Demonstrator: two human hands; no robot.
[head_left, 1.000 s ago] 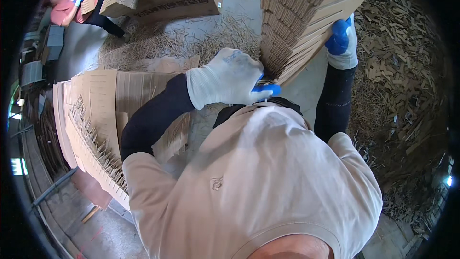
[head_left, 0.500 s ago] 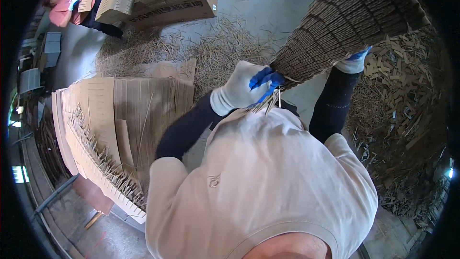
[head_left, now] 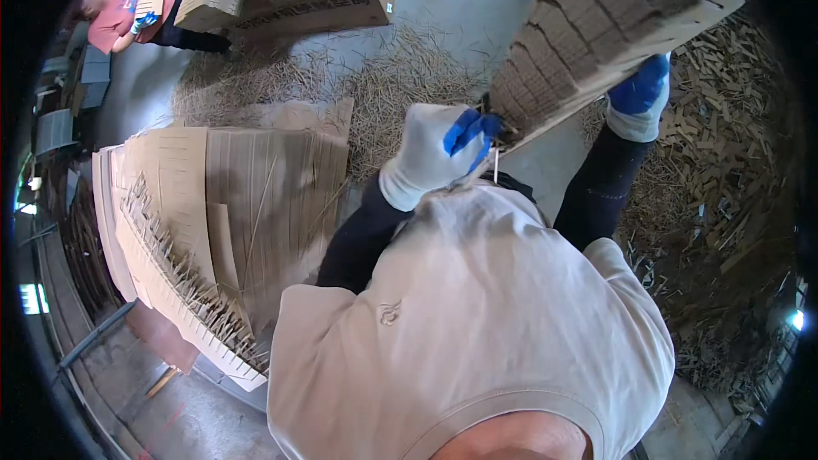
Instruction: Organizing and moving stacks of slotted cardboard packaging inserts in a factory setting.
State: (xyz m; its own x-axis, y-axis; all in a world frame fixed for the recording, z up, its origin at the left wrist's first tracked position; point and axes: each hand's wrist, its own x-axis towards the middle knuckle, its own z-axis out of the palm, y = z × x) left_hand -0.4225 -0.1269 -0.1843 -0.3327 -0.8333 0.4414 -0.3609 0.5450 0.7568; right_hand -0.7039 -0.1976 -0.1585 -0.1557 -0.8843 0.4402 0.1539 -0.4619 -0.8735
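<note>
A thick stack of slotted brown cardboard sheets [head_left: 588, 43] rises in front of me, slanting away to the upper right, with dark slits across its face. My left hand [head_left: 434, 146], in a white glove with blue fingertips, is closed at the near, narrow end of the stack; its fingertips are partly hidden there. Just below them a thin pale strip [head_left: 497, 163] sticks out. My right hand [head_left: 641, 100], gloved the same way, bears against the stack's right side, and some of its fingers are hidden behind the cardboard.
At left stands a big pile of slotted cardboard sheets [head_left: 256, 204], with loose strips along its edge. Cardboard scraps [head_left: 716, 128] heap up at right. Thin offcuts [head_left: 409, 72] litter the floor ahead. Beyond, a person [head_left: 123, 13] holds a slotted sheet beside a large carton [head_left: 328, 13].
The stack has tilted, so its pale right side shows. My right hand has turned, baring its blue palm side. Fewer strips hang below my left hand. The other person has lowered a hand.
</note>
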